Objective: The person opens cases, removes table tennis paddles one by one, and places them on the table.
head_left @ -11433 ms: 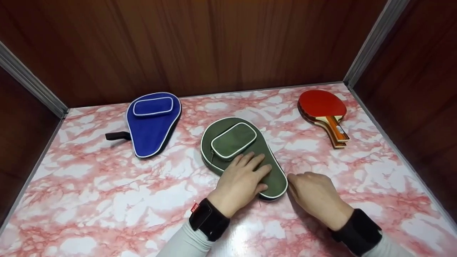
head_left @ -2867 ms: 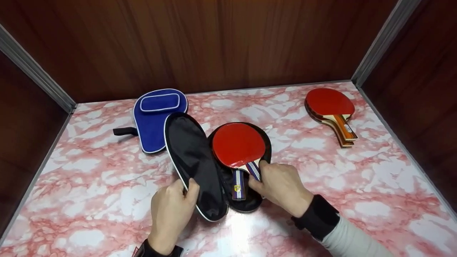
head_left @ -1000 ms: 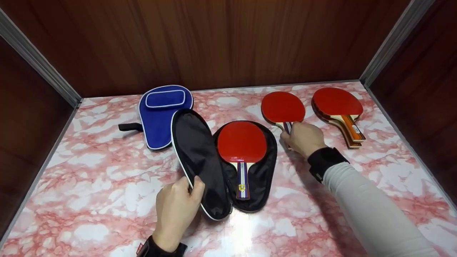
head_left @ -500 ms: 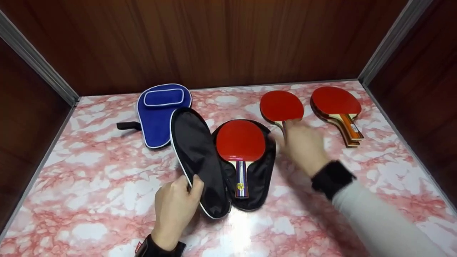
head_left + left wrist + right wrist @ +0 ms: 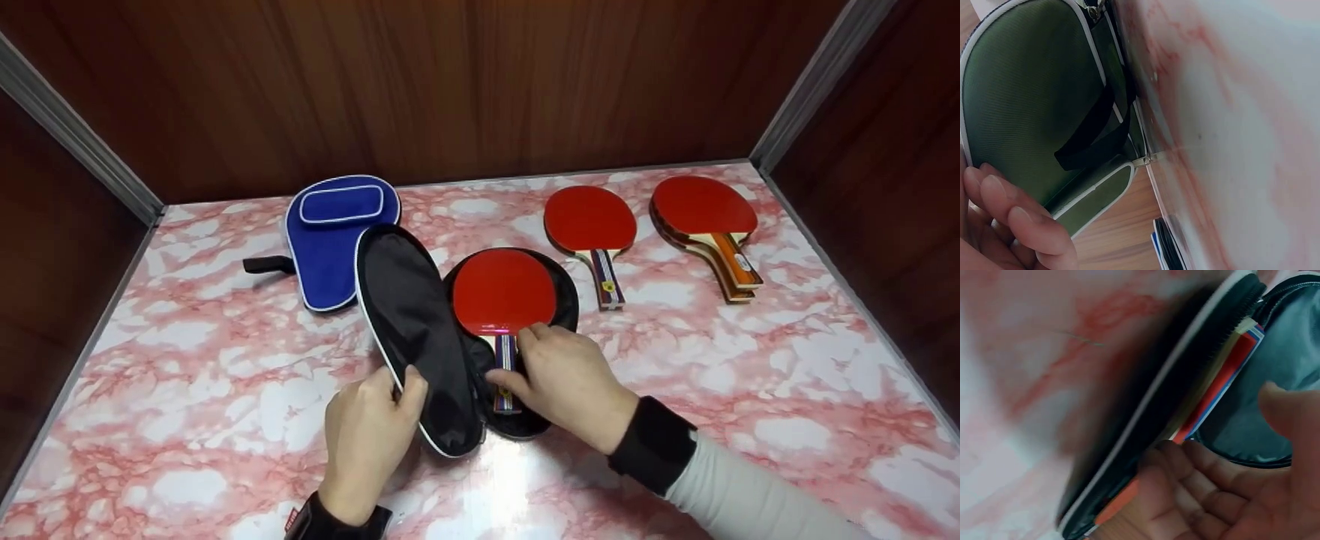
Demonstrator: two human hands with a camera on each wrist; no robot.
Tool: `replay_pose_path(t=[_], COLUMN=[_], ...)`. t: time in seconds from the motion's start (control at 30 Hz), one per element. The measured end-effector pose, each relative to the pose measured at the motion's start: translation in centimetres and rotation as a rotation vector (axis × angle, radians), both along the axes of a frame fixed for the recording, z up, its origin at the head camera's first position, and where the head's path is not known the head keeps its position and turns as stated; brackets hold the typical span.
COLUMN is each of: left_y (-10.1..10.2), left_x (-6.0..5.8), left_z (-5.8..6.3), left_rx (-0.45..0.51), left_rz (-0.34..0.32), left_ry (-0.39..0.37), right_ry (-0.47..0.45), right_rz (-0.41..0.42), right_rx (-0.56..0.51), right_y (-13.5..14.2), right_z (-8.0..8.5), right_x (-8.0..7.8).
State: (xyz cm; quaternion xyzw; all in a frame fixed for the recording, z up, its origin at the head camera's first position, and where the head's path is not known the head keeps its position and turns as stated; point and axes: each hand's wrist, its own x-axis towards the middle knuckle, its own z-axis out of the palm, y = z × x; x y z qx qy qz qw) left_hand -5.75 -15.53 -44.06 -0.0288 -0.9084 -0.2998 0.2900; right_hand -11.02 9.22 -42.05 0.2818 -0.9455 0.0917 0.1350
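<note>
My left hand (image 5: 371,431) pinches the left edge of the raised flap of the paddle case (image 5: 405,300), whose lining is black. In the left wrist view the case's green outside (image 5: 1027,73) and a black strap (image 5: 1095,135) show beside the curled fingers. One red table tennis paddle (image 5: 504,289) lies in the case's other half, its striped handle pointing toward me. My right hand (image 5: 566,379) straddles that handle. In the right wrist view its fingertips are right at the handle (image 5: 1224,379), with the thumb spread apart from it.
A second red paddle with a striped handle (image 5: 590,221) lies right of the case. Two stacked paddles with orange handles (image 5: 705,206) lie at the far right. A blue paddle case (image 5: 326,255) with a black strap lies behind the flap. Wooden walls (image 5: 450,90) enclose the marbled table (image 5: 225,360).
The green case was opened, and one striped-handle paddle was carried out and laid at the right. Since then my right hand has let it go and come back to the paddle in the case.
</note>
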Motion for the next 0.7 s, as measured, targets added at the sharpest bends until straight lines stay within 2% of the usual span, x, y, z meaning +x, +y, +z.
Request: replay_pose_path(t=[0.13, 0.37, 0.5, 0.7], left_y=[0.0, 0.0, 0.0, 0.1], left_x=[0.0, 0.1, 0.1, 0.0], left_z=[0.0, 0.0, 0.0, -0.1], left_rx=[0.002, -0.003, -0.007, -0.012], left_rz=[0.002, 0.001, -0.005, -0.006], left_ry=[0.001, 0.003, 0.002, 0.011], right_ry=[0.003, 0.044, 0.006, -0.071], right_rz=[-0.015, -0.021, -0.067, -0.093], right_rx=[0.038, 0.042, 0.066, 0.079], right_y=[-0.7, -1.3, -1.5, -1.6], right_z=[-0.1, -0.6, -0.8, -0.7], right_x=[0.2, 0.0, -0.1, -0.2])
